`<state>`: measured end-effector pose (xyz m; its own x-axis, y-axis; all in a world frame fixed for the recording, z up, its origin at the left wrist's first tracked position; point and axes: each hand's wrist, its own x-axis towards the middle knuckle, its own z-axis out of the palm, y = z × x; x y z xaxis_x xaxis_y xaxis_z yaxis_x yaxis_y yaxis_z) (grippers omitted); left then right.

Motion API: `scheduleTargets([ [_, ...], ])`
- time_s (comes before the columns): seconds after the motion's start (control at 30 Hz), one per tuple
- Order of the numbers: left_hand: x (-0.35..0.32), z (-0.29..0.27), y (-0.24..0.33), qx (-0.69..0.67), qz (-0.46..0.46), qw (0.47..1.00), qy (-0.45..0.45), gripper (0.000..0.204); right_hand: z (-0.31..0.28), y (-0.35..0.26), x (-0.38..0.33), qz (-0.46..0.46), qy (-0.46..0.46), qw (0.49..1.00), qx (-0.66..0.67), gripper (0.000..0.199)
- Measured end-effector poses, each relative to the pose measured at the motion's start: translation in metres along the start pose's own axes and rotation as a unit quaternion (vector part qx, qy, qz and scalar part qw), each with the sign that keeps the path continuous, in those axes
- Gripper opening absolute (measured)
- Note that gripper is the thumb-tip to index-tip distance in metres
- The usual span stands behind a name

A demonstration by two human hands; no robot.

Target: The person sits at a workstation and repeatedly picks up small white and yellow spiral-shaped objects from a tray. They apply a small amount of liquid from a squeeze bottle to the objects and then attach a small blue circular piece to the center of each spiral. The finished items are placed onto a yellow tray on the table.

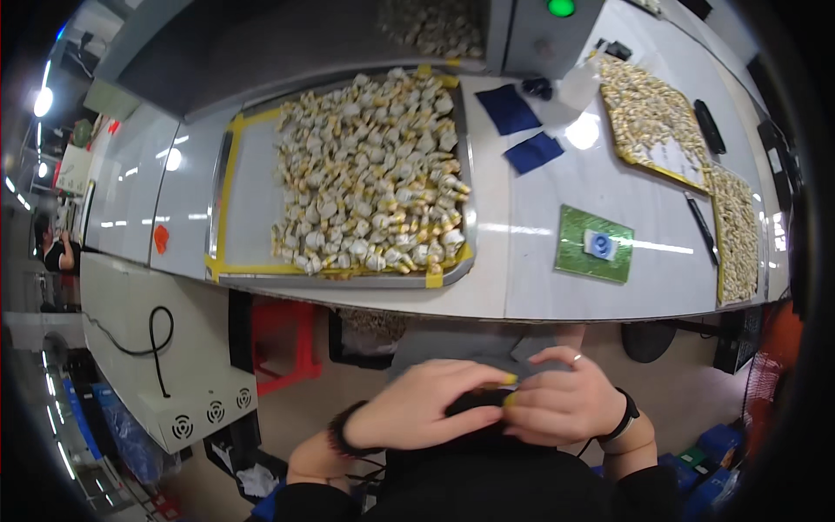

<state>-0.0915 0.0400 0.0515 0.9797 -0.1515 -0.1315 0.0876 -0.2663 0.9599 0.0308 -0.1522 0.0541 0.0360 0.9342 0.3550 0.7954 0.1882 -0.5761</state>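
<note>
Both my hands are raised over my lap, below the table's front edge. My left hand [426,404] reaches rightward with its thumb and fingers apart, slightly smeared by motion; a bit of yellow shows at a fingertip. Against its tips, my right hand [561,400] has most fingers curled in, and the forefinger, wearing a ring, is lifted. Another small yellow bit [511,400] sits at the right hand's fingertips; whether it is a finger cover or a held piece I cannot make out. Nearest on the table is a grey tray [348,280] edged with yellow tape, heaped with small whitish-yellow pieces [370,174].
A grey machine [304,52] with a green light [561,7] stands behind the tray. Two dark blue cloths [533,152], a green packet [574,252] and a black pen-like tool [701,228] lie rightward. More pieces [652,113] fill boards. A red stool [287,344] is under the table.
</note>
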Motion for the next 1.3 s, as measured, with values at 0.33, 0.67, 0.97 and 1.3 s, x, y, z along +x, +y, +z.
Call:
scheduleTargets([
  [0.33, 0.049, -0.076, 0.021, 0.589, 0.006, 0.801, 0.108, 0.059, -0.017, 0.033, -0.036, 0.136, 0.337, 0.928, -0.08, 0.012],
  [0.67, 0.042, -0.102, 0.026, 0.526, -0.089, 0.842, 0.083, 0.061, -0.025, 0.048, -0.033, 0.141, 0.318, 0.933, -0.093, 0.009],
  [0.97, 0.158, -0.248, 0.04, 0.458, 0.017, 0.855, 0.243, 0.045, -0.042, 0.048, -0.04, 0.168, 0.374, 0.903, -0.126, 0.007],
  [1.3, 0.244, -0.31, -0.057, 0.387, -0.041, 0.901, 0.191, 0.049, -0.1, 0.019, -0.075, 0.305, 0.219, 0.896, -0.236, 0.019],
])
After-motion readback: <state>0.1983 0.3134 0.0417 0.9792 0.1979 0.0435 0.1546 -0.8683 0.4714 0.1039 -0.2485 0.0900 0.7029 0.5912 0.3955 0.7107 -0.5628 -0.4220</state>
